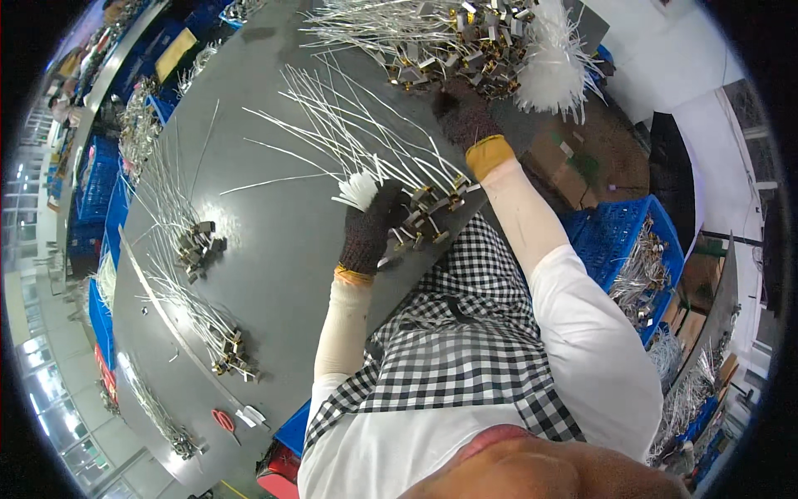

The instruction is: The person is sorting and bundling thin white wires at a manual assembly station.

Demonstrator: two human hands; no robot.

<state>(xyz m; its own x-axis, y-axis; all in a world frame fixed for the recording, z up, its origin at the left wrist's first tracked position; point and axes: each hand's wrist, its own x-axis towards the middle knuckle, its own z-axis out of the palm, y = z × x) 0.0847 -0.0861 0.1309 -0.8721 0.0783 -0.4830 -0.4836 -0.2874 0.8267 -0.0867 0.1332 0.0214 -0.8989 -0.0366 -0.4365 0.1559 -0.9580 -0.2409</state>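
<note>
My left hand [370, 229], in a dark knitted glove, is closed around a bunch of short white plastic sleeves [359, 190] that fan out past the thumb side. Right beside it, near the table's front edge, lies a group of small metal parts with white wires [428, 208], the wires spreading toward the far left. My right hand [467, 119], gloved alike with a yellow cuff, is at the near edge of a big heap of wired metal parts [478, 54]. Its fingers are dark against the heap, and their grip does not show clearly.
A thick bunch of white sleeves [553, 71] lies right of the heap. On the grey table [283, 233] to the left are wired bundles [233, 353], a long white strip [170, 320] and red scissors [224, 421]. A blue crate [611, 237] with parts stands at my right.
</note>
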